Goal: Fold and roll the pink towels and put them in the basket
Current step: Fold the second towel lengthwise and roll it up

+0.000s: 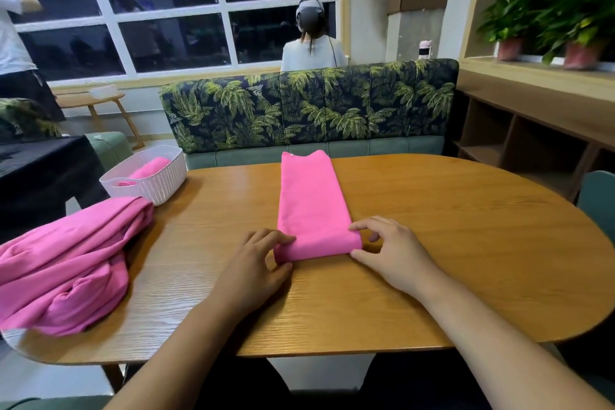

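Observation:
A pink towel, folded into a long narrow strip, lies down the middle of the wooden table. Its near end is turned over into the start of a roll. My left hand pinches the left end of that roll. My right hand pinches its right end between thumb and forefinger. A white woven basket stands at the table's far left with a rolled pink towel inside. A heap of unfolded pink towels lies at the left edge.
A sofa with a palm-leaf back runs behind the table. Wooden shelving and potted plants stand at the right. A person wearing a headset sits beyond the sofa; another person stands at far left.

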### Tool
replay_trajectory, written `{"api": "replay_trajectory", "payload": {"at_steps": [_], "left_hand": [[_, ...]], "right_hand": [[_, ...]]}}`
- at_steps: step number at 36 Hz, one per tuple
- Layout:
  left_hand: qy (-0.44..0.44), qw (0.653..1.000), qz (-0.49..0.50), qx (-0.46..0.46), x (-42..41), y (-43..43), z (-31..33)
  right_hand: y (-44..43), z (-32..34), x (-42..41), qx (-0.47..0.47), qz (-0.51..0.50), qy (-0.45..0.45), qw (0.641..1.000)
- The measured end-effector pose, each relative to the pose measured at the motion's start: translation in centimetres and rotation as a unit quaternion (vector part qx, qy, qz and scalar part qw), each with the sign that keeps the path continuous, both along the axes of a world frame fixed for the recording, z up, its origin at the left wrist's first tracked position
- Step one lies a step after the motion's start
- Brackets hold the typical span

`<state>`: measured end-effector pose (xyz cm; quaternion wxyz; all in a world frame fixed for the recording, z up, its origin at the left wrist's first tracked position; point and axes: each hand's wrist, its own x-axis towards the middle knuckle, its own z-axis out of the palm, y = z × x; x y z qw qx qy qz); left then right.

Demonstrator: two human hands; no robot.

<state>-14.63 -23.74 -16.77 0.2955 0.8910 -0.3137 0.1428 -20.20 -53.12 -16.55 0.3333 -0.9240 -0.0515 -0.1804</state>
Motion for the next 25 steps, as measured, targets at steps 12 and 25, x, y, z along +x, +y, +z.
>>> {"api": "replay_trajectory", "payload": {"at_steps": [12, 25], "left_hand": [[0.106, 0.992, 0.044, -0.052, 0.6, 0.2, 0.5], [0.101, 0.994, 0.028, -0.019, 0.8, 0.1, 0.0]], "right_hand": [[-0.2, 0.1, 0.7, 0.054, -0.01, 0.042, 0.998], [-0.3, -0.1, 0.5, 0.055, -0.017, 0.04, 0.998]]}}
